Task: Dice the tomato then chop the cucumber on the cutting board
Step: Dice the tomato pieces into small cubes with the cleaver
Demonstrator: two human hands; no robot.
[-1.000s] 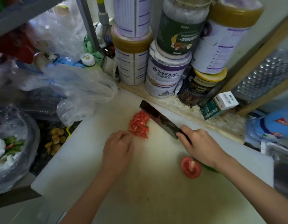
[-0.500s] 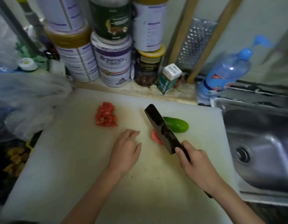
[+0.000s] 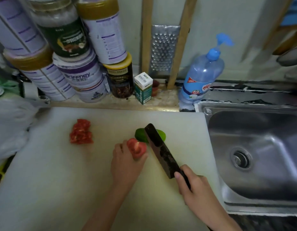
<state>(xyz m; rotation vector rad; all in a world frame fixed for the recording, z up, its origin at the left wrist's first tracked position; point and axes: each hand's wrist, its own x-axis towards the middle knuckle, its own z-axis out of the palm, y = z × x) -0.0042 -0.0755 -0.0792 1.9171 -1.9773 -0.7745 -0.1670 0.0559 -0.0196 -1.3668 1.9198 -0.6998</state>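
Two hands over white cutting board (image 3: 61, 180). Right hand (image 3: 197, 189), near right: fingers wrapped round handle of cleaver (image 3: 161, 150), dark blade angling far-left. Left hand (image 3: 126, 162), mid-board: fingers curled round tomato half (image 3: 137, 148), cut face up, just left of blade. Cucumber (image 3: 141, 135) just beyond, blade crossing in front of its middle. Diced tomato pile (image 3: 81, 132) farther left on board, well apart. Sink (image 3: 261, 147) right of board. Stacked tins (image 3: 84, 80), grater (image 3: 162, 50), blue bottle (image 3: 202, 75) along far wall.

Cutting board (image 3: 44, 180) lies bare toward the left; tins (image 3: 83, 80) (stacked high) wall its back edge.
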